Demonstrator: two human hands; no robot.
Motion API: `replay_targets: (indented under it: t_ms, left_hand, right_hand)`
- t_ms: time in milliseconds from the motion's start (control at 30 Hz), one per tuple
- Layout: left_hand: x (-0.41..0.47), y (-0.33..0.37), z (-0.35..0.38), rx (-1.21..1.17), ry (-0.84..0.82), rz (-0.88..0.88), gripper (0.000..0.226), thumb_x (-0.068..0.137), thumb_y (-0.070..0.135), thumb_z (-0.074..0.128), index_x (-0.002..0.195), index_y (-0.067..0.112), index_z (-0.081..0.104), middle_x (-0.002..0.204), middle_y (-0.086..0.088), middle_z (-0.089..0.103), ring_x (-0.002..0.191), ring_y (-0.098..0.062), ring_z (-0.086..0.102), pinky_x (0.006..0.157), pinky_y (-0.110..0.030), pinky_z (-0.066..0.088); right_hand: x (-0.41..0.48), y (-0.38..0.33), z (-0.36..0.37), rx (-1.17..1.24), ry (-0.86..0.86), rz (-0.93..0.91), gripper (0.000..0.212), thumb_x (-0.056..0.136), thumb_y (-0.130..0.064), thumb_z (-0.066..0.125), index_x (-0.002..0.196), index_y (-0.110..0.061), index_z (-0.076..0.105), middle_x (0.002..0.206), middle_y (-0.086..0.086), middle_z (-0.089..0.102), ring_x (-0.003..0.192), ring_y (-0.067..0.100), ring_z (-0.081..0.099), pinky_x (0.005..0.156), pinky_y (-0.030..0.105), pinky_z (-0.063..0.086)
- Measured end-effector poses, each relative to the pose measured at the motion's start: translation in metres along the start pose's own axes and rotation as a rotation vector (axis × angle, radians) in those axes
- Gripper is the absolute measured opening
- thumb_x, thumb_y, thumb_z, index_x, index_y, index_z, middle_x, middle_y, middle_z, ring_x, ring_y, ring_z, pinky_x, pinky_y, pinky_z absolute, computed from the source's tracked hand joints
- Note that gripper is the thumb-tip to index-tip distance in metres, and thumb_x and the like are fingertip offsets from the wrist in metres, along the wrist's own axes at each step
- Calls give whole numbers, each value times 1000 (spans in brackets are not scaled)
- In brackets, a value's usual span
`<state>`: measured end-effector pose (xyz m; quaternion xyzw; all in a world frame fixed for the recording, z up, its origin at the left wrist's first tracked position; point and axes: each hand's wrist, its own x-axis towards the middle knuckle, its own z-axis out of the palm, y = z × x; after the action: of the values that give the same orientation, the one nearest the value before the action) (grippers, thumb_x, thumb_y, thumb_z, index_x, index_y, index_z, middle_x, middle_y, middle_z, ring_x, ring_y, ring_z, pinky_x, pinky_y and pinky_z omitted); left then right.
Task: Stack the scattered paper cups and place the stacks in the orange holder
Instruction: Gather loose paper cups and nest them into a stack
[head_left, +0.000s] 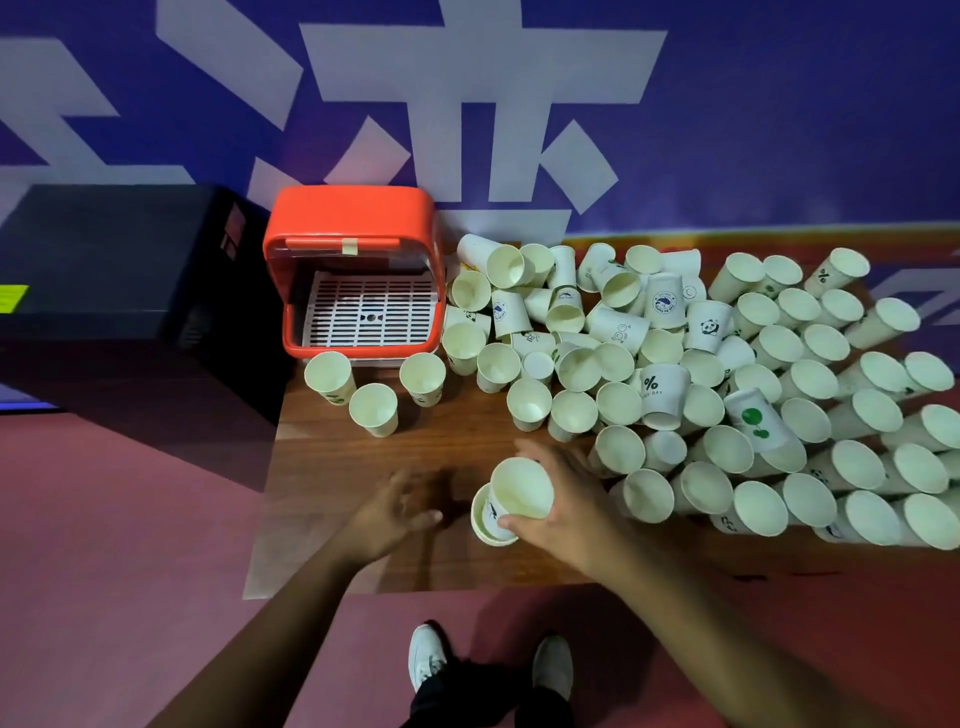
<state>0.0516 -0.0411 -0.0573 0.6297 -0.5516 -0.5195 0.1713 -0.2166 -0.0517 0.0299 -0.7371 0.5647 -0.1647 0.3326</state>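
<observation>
My right hand (563, 506) grips a white paper cup (521, 488) that sits tilted inside a second cup (488, 522) near the table's front edge. My left hand (397, 512) hovers just left of this pair, fingers loosely spread, holding nothing. The orange holder (353, 218) stands at the back left of the table, its front open onto a white slotted tray (371, 312) with no cups on it. Three upright cups (374, 408) stand right in front of the holder. Several loose cups (675, 374) cover the table's right half, some upright, some lying on their sides.
A black box (114, 270) sits left of the holder, beyond the wooden table (332, 467). A blue wall with white shapes rises behind. The table's front edge is close to my white shoes (428, 657) on the reddish floor.
</observation>
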Motion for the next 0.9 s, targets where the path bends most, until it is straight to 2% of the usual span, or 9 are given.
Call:
replay_targets:
  t_ms: [100,200,333,400,467,567,667,733,900]
  left_hand:
    - [12,5,-11,-90,197,-125,30,89,23,74,113,25,57,113,1,64,105,-17,63,71,-20,47]
    - [25,5,-21,-55,346,-182,43,88,22,74,124,9,53,117,-9,61,105,-25,61,74,-30,45]
    - [41,7,-32,-57,471,-270,70,82,30,79,137,10,40,140,-17,45,125,-35,51,100,-47,48]
    - [48,14,-38,-22,522,-265,74,81,28,80,139,12,36,143,-19,38,130,-37,44,105,-48,43]
    - [57,16,-43,45,564,-230,72,80,26,80,138,12,39,141,-23,36,130,-40,41,105,-48,42]
    - [65,12,-45,146,544,-224,54,84,25,77,130,8,56,139,-25,40,128,-42,43,107,-45,42]
    - [69,4,-47,263,460,-194,37,90,17,70,122,1,65,132,-28,52,124,-41,46,103,-44,42]
    - [71,3,-47,312,460,-156,26,92,11,66,115,-2,69,127,-27,57,118,-40,52,100,-41,44]
    - [64,8,-43,264,497,-55,19,89,16,73,101,1,74,109,-17,64,96,-33,62,80,-33,48]
  right_hand:
    - [-1,3,21,-111,-8,-114,85,68,-48,76,142,-28,40,135,-15,46,129,8,36,109,27,33]
    - [-1,11,41,-203,-49,-141,86,70,-47,76,145,-24,39,141,-10,46,133,10,36,111,35,34]
    - [-3,16,52,-220,-120,-107,90,73,-54,73,148,-26,32,150,-11,36,139,10,28,117,31,24]
    - [0,16,51,-137,-124,-59,92,71,-63,69,148,-30,31,150,-13,32,138,9,28,114,27,24]
    - [10,18,48,-11,-53,38,81,75,-67,61,143,-31,37,145,-11,35,133,11,36,111,30,33]
    - [32,27,37,-41,94,147,59,87,-54,57,135,-23,46,134,1,45,122,18,49,100,37,45]
    - [56,34,26,-168,177,201,40,92,-39,56,124,-17,53,116,7,57,107,26,58,82,40,52]
    - [74,38,22,-221,158,255,36,93,-34,54,123,-14,52,109,8,63,101,30,61,74,39,52]
    - [105,48,24,-325,97,305,39,94,-30,51,131,-18,49,105,6,67,96,30,64,68,37,50]
